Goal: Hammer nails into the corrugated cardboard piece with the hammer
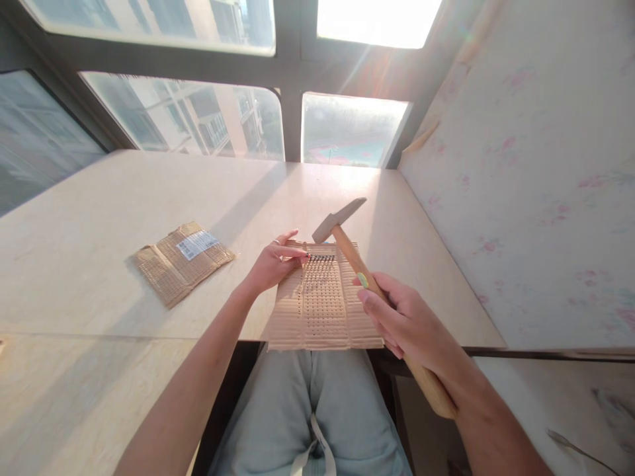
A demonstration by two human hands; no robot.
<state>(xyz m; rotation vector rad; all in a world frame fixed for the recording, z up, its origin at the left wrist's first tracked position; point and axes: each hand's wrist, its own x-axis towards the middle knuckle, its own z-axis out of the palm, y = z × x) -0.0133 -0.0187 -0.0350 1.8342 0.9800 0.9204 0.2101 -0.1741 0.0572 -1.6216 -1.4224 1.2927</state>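
Note:
My right hand (397,314) is wrapped round the wooden handle of a hammer (350,248). Its metal head is raised above the far edge of a cardboard piece (290,320), which lies at the table's front edge. A grid of small holes covers the cardboard's middle. Thin dark nails (325,259) stand in rows near its far end, casting shadows. At the left end of these rows, my left hand (275,263) has thumb and forefinger pinched on a nail, mostly hidden by the fingertips. The hammer head is apart from the nails and the left fingers.
A second cardboard piece (166,271) with a white label lies on the pale tabletop (99,198) to the left. Windows (198,116) stand behind the table. A flower-patterned wall (520,178) borders it on the right. My legs (317,410) are beneath the front edge.

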